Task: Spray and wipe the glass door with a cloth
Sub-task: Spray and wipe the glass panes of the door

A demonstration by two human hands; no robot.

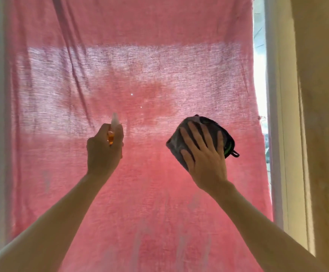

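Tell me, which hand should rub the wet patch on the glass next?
The right hand, probably. It already presses the dark cloth flat, just below and right of the wet patch. The left hand grips the spray bottle.

We see the glass door point(258, 79) filling most of the frame, with pink fabric behind it and a bare bright strip at the right edge. At centre left stands the spray bottle point(114, 124), upright, translucent with an orange part. At centre right, the dark grey cloth point(179, 142), folded, with a green-edged loop, lies flat against the glass.
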